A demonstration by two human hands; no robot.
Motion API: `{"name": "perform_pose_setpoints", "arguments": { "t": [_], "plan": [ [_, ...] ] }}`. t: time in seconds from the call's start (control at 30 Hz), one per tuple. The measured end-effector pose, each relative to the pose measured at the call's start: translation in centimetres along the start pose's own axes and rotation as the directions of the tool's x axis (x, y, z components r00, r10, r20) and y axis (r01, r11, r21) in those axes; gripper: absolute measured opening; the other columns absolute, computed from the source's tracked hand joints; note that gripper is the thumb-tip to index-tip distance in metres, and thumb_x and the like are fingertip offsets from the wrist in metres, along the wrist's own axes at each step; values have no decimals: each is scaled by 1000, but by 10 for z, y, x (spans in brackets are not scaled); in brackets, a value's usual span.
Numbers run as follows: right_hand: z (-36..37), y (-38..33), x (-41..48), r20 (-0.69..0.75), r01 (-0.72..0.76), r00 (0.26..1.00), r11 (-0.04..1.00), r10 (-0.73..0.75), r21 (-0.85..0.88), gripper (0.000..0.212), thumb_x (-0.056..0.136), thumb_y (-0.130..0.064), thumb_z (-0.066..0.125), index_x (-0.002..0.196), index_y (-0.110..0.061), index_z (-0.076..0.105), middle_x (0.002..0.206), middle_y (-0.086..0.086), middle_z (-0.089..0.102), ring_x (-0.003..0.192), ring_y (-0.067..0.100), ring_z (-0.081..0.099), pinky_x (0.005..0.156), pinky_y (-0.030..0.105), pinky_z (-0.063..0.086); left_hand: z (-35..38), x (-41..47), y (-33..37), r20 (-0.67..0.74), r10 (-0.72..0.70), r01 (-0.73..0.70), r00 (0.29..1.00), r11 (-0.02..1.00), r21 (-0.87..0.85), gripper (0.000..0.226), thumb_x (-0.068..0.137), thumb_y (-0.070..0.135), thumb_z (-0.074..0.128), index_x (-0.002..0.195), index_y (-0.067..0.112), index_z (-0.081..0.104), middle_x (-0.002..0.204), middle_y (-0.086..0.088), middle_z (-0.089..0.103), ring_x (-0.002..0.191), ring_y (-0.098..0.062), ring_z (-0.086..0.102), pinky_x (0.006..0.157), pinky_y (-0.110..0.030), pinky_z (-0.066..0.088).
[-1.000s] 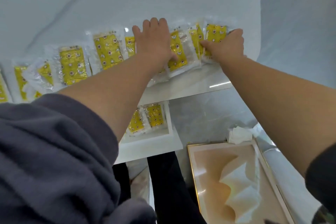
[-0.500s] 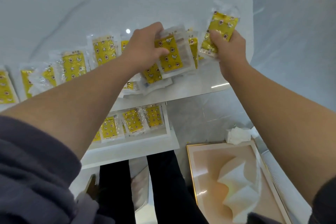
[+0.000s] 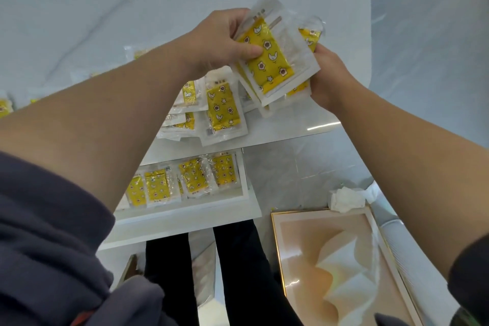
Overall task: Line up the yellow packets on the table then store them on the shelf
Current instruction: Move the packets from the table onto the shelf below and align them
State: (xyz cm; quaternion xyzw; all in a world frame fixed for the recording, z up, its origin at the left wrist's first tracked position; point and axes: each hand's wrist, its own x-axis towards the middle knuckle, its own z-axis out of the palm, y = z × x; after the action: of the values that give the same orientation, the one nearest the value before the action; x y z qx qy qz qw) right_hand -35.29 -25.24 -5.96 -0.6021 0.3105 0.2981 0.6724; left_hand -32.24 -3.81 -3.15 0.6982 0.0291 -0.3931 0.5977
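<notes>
A stack of packets (image 3: 272,61), yellow inside clear wrappers, is held in the upper centre of the frame, above the table (image 3: 291,128) and slightly tilted. The stack is gripped at its left edge by the left hand (image 3: 219,40). The thumb (image 3: 247,51) is pressed onto the front packet and the fingers are curled round behind. The lower right corner of the stack is clasped by the right hand (image 3: 330,77). Its fingers are hidden behind the packets, so how they lie cannot be told.

Directly below the stack, loose packets (image 3: 223,110) are heaped on the table near its front edge, overlapping one another. A further packet (image 3: 4,108) is partly seen at the left edge of the frame.

Below the table edge, a row of packets (image 3: 193,177) is laid side by side on a white shelf (image 3: 185,219).

At the lower right, a framed picture (image 3: 330,259) and a crumpled tissue (image 3: 344,198) are seen on the floor. Dark trouser legs (image 3: 238,272) occupy the lower centre, and a grey sleeve (image 3: 39,246) fills the lower left.
</notes>
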Motion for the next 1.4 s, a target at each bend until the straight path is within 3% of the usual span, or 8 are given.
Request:
{"name": "perform_pose_setpoints", "arguments": {
  "t": [0.13, 0.4, 0.57, 0.77, 0.9, 1.07, 1.23, 1.4],
  "plan": [
    [-5, -3, 4, -65, -32, 997, 999, 34, 27, 25, 94, -9, 56, 118, -10, 63, 99, 4, 72, 88, 21, 71, 68, 35, 56, -12, -5, -4, 51, -114, 110, 992, 991, 70, 24, 89, 5, 64, 112, 13, 61, 108, -10, 68, 97, -23, 69, 84, -38, 58],
    [21, 9, -8, 300, -285, 907, 955, 297, -86, 44, 97, -39, 51, 135, -17, 54, 130, 5, 63, 117, 23, 62, 96, 43, 52, -42, -26, -10, 61, -258, 259, 964, 966, -2, 24, 89, 9, 63, 108, 24, 64, 114, -5, 68, 99, -21, 69, 81, -32, 59],
    [41, 16, -12, 292, -180, 923, 952, 250, -248, 30, 90, -6, 63, 120, -6, 62, 114, 9, 70, 104, 24, 68, 89, 43, 56, -49, -35, -15, 49, -335, 330, 941, 940, 87, 29, 86, 14, 68, 114, 22, 65, 109, 1, 70, 94, -16, 70, 75, -26, 59],
    [28, 17, -21, 282, -209, 930, 969, 238, -129, 27, 84, -17, 68, 109, -10, 65, 100, 2, 74, 93, 17, 71, 83, 35, 58, -70, -75, -27, 80, -389, 373, 918, 914, 162, 27, 79, 17, 70, 106, 19, 67, 103, 0, 74, 95, -17, 71, 81, -26, 57],
    [33, 35, -41, 387, -255, 853, 926, 351, -278, 77, 51, -31, 91, 119, -6, 63, 114, 10, 70, 103, 23, 69, 85, 37, 57, -75, -119, -45, 100, -405, 335, 909, 852, 402, 39, 76, 34, 77, 103, 9, 65, 102, -10, 72, 92, -25, 69, 89, -40, 53],
    [80, 79, -80, 391, -214, 849, 909, 354, -359, 60, 60, -17, 80, 117, -8, 63, 113, 13, 70, 102, 26, 69, 81, 35, 58, -73, -183, -108, 104, -510, 313, 854, 662, 681, 28, 85, 43, 67, 82, 22, 49, 83, 0, 54, 81, -21, 51, 73, -34, 40],
    [134, 141, -107, 374, -302, 776, 819, 508, -487, 32, 86, -5, 66, 117, -9, 63, 110, 10, 71, 99, 23, 70, 87, 36, 57, -87, -256, -190, 76, -582, 302, 810, 524, 796, 48, 91, 35, 63, 133, 15, 50, 131, -4, 54, 116, -24, 51, 93, -31, 40],
    [203, 206, -111, 262, -395, 763, 747, 591, -535, 31, 90, -4, 63, 119, -12, 59, 110, 6, 71, 99, 21, 69, 89, 38, 56, -131, -317, -270, -109, -493, 386, 863, 504, 773, 48, 92, 31, 60, 137, 24, 46, 131, -6, 58, 116, -28, 53, 93, -36, 45]
  ]
}}
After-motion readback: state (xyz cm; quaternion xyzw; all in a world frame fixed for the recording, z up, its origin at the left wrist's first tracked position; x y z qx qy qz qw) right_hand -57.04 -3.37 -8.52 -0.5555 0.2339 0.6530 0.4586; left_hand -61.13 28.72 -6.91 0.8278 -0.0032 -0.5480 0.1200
